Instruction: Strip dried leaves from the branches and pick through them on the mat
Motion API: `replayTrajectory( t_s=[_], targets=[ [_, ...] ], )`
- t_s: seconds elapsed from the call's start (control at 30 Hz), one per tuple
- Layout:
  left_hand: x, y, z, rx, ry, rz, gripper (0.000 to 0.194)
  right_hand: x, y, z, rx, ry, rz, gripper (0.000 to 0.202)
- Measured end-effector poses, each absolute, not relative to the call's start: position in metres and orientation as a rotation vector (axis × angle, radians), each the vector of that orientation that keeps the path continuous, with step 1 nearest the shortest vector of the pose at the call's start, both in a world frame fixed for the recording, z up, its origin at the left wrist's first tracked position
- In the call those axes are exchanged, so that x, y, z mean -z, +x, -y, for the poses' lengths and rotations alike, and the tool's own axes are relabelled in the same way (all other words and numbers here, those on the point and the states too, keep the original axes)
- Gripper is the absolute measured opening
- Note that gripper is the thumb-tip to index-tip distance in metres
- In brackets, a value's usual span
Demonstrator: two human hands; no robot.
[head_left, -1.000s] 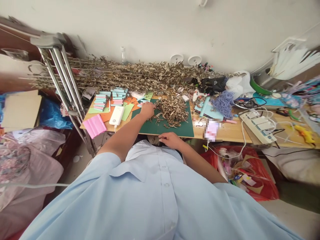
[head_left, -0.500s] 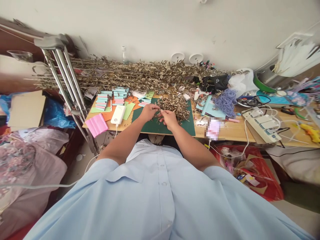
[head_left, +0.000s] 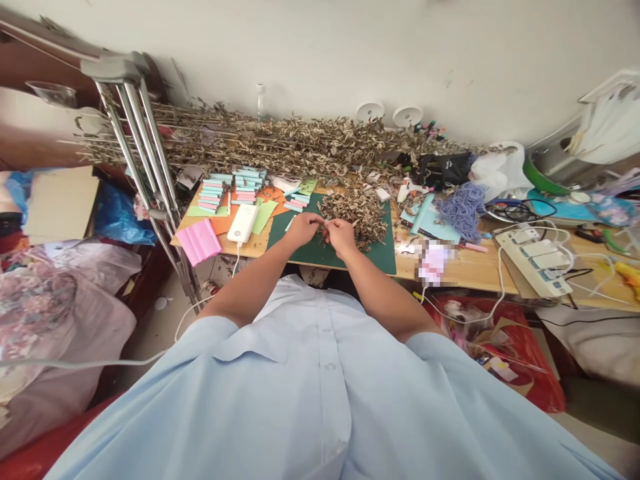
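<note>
My left hand (head_left: 304, 229) and my right hand (head_left: 340, 237) meet fingertip to fingertip over a green cutting mat (head_left: 305, 257). Both are closed in a pinch around something small and pale between them, too small to name. Just beyond my right hand lies a heap of dried leaves (head_left: 363, 210) on the mat. Left of my left hand, pink and blue paper rolls (head_left: 299, 201) lie at the mat's edge. More rolls (head_left: 213, 193) are stacked farther left, on green and orange paper.
A white power bank (head_left: 243, 223) and a folded pink sheet (head_left: 199, 241) lie on the left. Dried stalks (head_left: 280, 143) line the wall. Purple yarn (head_left: 463, 207), a glue gun (head_left: 407, 189), a phone (head_left: 433, 262) and a power strip (head_left: 535, 260) are on the right. Metal crutches (head_left: 135, 127) stand left.
The whole view has shifted a little, moving the table things slightly right in the picture. My hands stay together, with the left fingers now more curled over the pinch.
</note>
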State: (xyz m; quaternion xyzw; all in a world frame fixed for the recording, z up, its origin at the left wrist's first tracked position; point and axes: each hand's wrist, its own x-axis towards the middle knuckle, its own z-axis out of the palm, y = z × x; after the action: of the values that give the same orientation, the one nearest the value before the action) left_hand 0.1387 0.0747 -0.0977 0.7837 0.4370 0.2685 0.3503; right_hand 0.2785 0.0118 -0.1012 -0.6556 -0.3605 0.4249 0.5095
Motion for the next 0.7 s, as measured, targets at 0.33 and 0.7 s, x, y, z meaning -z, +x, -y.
replayTrajectory(
  t_s=[0.33,0.7],
  targets=[
    [0.093,0.135,-0.066,-0.799,2.451,-0.984,0.019,0.091,0.283,-0.009,-1.208,-1.497,0.769,0.030],
    [0.077,0.134,-0.066,-0.698,2.681,-0.861,0.022,0.088,0.287,-0.001,-0.613,-1.651,1.192,0.028]
  ],
)
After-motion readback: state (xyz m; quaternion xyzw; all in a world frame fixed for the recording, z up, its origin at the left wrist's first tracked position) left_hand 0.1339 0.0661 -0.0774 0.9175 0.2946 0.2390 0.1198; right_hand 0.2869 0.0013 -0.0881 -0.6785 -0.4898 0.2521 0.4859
